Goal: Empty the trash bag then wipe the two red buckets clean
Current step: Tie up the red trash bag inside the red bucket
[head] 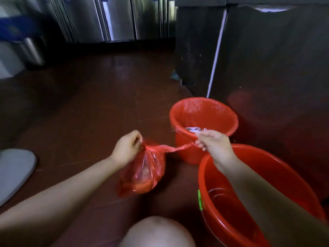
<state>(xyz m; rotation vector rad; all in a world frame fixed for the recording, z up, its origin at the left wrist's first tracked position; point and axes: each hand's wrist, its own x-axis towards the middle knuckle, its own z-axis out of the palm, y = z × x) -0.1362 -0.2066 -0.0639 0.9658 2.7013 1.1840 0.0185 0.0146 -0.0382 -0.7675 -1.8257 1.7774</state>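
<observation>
A small red translucent trash bag (144, 173) hangs above the floor with something inside it. My left hand (127, 148) pinches its gathered neck. My right hand (212, 141) pulls a twisted strip of the bag (175, 148) out to the right. Behind my right hand stands a red bucket (187, 152) lined with a red bag, and some paper scraps lie inside it. A second, wider red bucket (284, 177) sits at the lower right under my right forearm, with a green tag on its rim.
The floor (89, 113) is dark brown and glossy. A dark cabinet (267, 59) with a white pole (216, 56) against it stands behind the buckets. Steel appliance fronts (115, 18) line the back. A grey mat-like object (14, 170) lies at left. My knee (158, 232) shows below.
</observation>
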